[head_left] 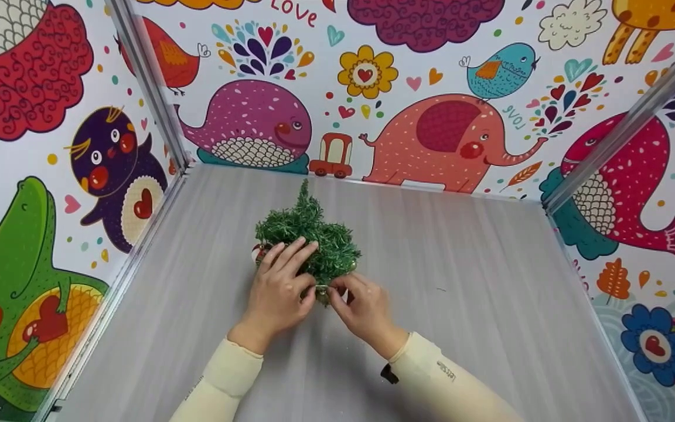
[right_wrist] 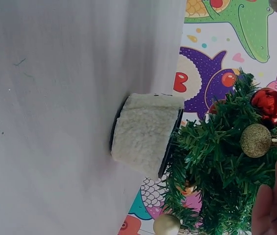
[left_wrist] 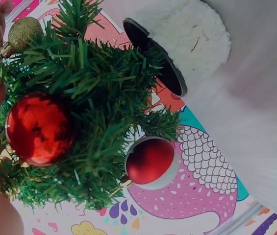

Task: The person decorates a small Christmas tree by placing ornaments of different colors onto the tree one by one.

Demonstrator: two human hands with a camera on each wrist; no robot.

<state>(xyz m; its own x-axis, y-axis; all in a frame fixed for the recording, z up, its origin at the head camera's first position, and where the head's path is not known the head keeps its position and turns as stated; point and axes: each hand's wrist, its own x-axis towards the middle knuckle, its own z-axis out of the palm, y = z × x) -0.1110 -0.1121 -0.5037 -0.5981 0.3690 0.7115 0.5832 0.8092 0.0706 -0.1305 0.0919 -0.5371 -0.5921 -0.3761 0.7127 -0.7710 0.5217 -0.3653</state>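
Observation:
A small green artificial Christmas tree stands on the table in front of both hands. My left hand lies over its near left side, longer fingers spread on the branches, thumb and forefinger pinching at a short pale tie. From the other side my right hand pinches the tie between thumb and forefinger. Just below hangs a glittery gold bauble, against the branches. Beside it is a shiny red bauble. The tree's white fuzzy pot has dark rims. How the tie fastens is hidden by the fingers.
A red-and-white bauble hangs lower on the tree, and a matte gold bauble sits on another branch. Cartoon-printed walls enclose the grey table at the back and sides. A few thin scraps lie on the tabletop.

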